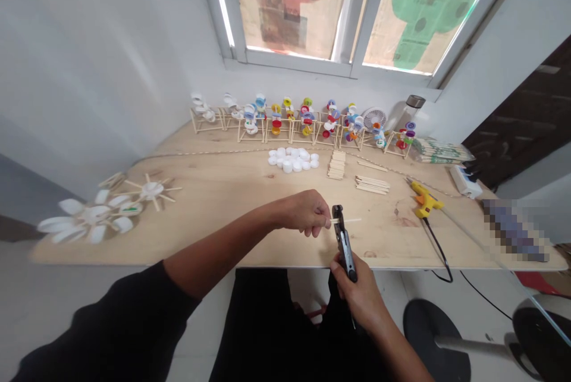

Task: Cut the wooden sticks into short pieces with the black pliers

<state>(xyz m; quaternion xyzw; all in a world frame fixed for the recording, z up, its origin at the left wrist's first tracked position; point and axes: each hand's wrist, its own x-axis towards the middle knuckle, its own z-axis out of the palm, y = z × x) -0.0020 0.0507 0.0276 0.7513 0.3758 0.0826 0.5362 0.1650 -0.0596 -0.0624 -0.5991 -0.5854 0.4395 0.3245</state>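
My left hand [307, 213] pinches a thin wooden craft stick [350, 221] above the plywood tabletop [250, 245], and the stick runs out to the right past the fingers. My right hand [359, 297] grips a black hand cutter or pliers [344, 244] by its handles, near the table's front edge. The tool's jaws [338, 213] stand upright at the stick, close to my left fingers. The jaws seem to be on the stick, though the exact contact is partly hidden.
Along the back stand several stick frames with coloured bottle caps [294, 120]. White caps [292, 159], stacked sticks [338, 164], a yellow glue gun [425, 200], a small fan [373, 120] and a power strip [465, 181] lie nearby. Spoon-and-stick wheels [96, 212] lie at left.
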